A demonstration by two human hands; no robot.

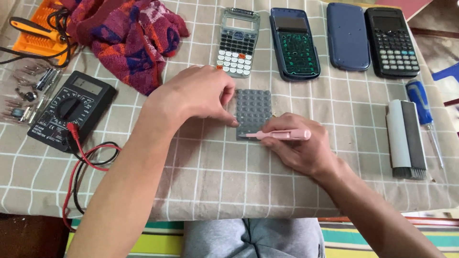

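Rubber keypad membrane, grey, rectangular and covered in rows of small rounded domes, lies flat on the worktop between the two hands. The left hand rests over its left edge with the fingers curled down, fingertips pressing on the mat; it grasps nothing. The right hand is closed on a slim pink tool of smooth plastic, held almost level, with its pointed tip touching the lower edge of the membrane.

The worktop carries a beige cloth with a white grid pattern. Beyond the left hand's knuckles lies a calculator front shell, grey, with an open display window and pale keys in its lower half. Beyond the right hand lie a dark blue calculator body showing a green circuit board, a plain blue slide cover with rounded corners, and a black calculator with small grey keys.

To the outer side of the right hand lie a flat brush, white and grey with short dark bristles, and a screwdriver with a blue handle and thin metal shaft. To the outer side of the left forearm sits a black multimeter with a round dial, its red and black leads looping toward the worktop's near edge. Beyond it lie a crumpled knitted cloth in red, purple and blue, and an orange plastic case.
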